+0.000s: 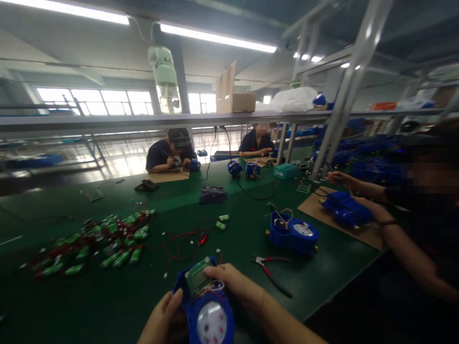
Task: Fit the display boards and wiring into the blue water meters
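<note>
My left hand (163, 320) and right hand (234, 284) hold the blue plastic round-dialled meter (206, 306) above the green bench (107, 296), fingers closed around its housing. Risk: the thin wires (214, 286) beside the small green circuit board (198, 275) could snag under my right fingers and tear loose, in my judgement.

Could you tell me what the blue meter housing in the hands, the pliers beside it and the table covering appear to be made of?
Blue meter housing: likely moulded plastic, uniform blue with a soft sheen, held by the left hand and right hand.
Pliers: dark metal jaws, apparently; red and black grips look like plastic or rubber.
Table covering: matte green, probably a rubber or vinyl mat; cannot tell for sure.
</note>
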Action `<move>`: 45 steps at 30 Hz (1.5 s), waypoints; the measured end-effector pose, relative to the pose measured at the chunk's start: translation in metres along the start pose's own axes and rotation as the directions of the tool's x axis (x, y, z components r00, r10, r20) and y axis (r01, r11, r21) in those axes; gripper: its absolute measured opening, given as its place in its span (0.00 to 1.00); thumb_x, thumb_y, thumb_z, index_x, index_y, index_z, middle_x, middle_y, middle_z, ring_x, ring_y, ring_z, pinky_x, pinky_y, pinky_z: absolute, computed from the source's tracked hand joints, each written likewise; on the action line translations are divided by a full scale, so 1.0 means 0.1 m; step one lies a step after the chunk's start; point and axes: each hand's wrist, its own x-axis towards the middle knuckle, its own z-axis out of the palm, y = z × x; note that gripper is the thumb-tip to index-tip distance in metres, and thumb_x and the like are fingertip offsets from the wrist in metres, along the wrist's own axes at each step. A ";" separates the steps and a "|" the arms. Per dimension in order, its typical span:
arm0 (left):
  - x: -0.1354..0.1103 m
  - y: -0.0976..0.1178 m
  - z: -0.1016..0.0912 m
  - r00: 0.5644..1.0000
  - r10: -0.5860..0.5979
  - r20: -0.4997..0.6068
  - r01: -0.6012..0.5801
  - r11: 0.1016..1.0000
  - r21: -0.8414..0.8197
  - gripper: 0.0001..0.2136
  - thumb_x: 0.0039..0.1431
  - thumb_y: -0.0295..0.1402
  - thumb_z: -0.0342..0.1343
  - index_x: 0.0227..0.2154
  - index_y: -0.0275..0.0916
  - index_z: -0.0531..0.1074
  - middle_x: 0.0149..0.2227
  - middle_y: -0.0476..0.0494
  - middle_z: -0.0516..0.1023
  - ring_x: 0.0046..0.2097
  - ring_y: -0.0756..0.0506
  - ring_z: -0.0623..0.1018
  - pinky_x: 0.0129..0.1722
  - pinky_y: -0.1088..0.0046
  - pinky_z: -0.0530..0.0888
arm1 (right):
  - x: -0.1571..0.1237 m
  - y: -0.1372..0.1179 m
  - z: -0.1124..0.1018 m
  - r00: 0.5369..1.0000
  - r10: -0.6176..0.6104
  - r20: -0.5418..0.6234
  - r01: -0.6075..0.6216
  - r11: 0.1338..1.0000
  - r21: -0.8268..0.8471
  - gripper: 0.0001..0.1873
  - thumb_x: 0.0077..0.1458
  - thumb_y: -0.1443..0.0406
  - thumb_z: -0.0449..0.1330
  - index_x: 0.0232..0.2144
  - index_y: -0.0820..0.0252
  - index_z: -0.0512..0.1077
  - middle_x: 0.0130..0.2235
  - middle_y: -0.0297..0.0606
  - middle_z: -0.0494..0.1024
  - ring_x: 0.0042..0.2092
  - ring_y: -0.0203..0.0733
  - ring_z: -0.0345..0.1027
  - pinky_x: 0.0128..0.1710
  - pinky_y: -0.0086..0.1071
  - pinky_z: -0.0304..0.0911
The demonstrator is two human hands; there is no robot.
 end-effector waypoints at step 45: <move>-0.54 -0.27 -1.40 0.763 0.438 -0.475 -0.315 0.894 0.318 0.38 0.51 0.58 0.54 0.55 0.32 0.64 0.49 0.29 0.75 0.49 0.36 0.76 0.49 0.57 0.73 | 0.58 0.30 1.23 0.963 0.268 0.000 -0.267 0.957 -0.112 0.25 0.57 0.48 0.59 0.32 0.67 0.76 0.29 0.43 0.80 0.25 0.36 0.69 0.23 0.26 0.62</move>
